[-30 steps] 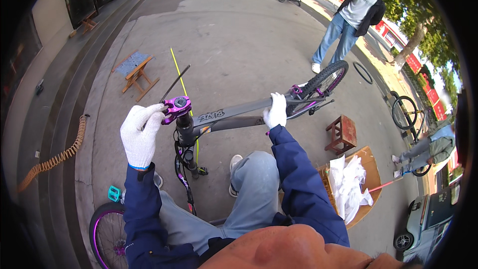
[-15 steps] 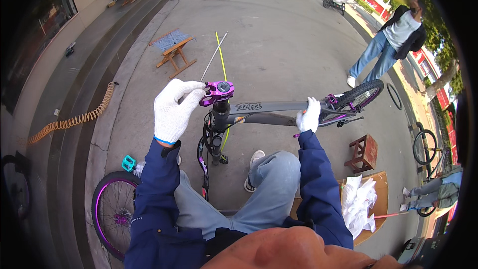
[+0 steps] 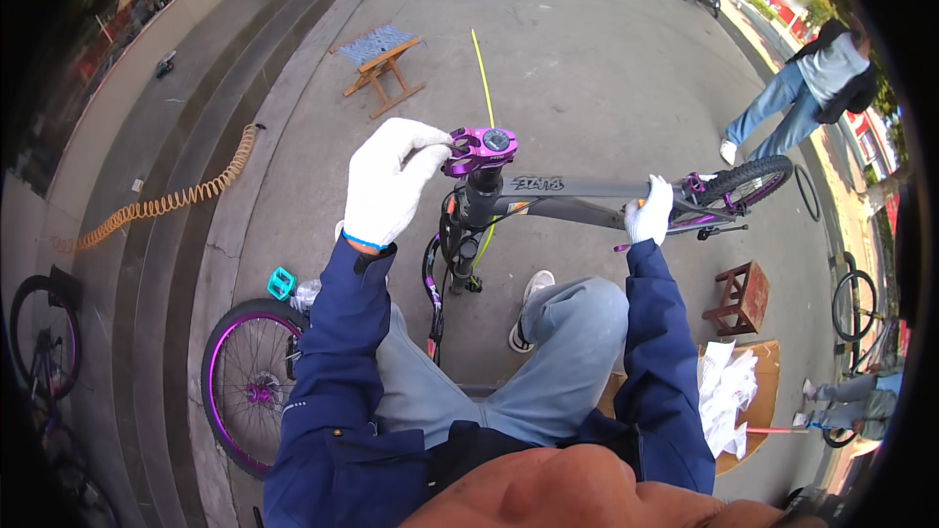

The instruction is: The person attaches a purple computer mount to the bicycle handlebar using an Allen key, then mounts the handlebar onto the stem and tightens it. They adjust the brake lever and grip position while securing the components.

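A grey bicycle frame [image 3: 587, 188] stands before me, its rear wheel [image 3: 758, 184] off to the right. On its steerer sits a purple stem [image 3: 497, 143] with a round dark cap. My left hand [image 3: 386, 181], in a white knitted glove, pinches at the stem's front clamp; whatever lies between thumb and fingers is hidden. My right hand [image 3: 648, 213], gloved likewise, wraps around the frame near the seat end, with a small purple piece just below it. The fork [image 3: 430, 279] hangs down behind my left forearm, with no wheel visible in it.
A purple-rimmed wheel [image 3: 256, 386] and a teal pedal [image 3: 282, 283] lie at lower left. Beyond are a folding stool [image 3: 377, 54] and a coiled hose [image 3: 196, 200] by the steps. A wooden stool [image 3: 738, 298], a cardboard box [image 3: 768, 372] and a standing person [image 3: 812, 88] are right.
The view has shifted, so the scene sits further right and higher. A thin silver rod that stuck out beyond the stem no longer shows. Both hands keep their places on the bicycle.
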`<state>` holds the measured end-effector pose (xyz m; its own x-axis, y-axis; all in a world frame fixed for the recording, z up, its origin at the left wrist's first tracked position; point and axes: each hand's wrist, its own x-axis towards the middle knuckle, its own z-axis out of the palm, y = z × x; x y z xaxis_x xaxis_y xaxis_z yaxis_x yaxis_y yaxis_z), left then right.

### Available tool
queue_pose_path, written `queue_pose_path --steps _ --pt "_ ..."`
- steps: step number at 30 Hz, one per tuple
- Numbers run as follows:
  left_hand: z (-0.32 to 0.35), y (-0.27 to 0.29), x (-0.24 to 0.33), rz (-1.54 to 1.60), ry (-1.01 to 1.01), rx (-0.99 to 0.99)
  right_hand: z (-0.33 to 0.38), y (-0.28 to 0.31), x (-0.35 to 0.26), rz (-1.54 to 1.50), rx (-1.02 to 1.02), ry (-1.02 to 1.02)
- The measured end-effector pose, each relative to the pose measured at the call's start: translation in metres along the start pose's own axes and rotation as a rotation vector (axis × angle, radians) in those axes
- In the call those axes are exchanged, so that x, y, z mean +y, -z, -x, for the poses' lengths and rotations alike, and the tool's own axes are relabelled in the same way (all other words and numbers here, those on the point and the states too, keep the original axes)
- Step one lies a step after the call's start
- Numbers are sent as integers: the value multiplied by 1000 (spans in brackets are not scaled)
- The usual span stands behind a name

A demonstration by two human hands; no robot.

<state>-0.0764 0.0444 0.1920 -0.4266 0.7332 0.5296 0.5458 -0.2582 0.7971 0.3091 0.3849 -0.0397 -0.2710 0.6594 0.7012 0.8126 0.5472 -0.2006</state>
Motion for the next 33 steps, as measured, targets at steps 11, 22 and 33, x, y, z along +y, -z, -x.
queue_pose_path --steps 11,22,33 --pt "-20 -8 -30 -137 -172 120 -2 1 -1 27 -10 15" --pt "-20 -9 -27 -63 -106 102 -3 6 -6 24 -67 -58" --pt "-30 3 -36 -380 -427 52 -17 25 -15 159 -255 -6"
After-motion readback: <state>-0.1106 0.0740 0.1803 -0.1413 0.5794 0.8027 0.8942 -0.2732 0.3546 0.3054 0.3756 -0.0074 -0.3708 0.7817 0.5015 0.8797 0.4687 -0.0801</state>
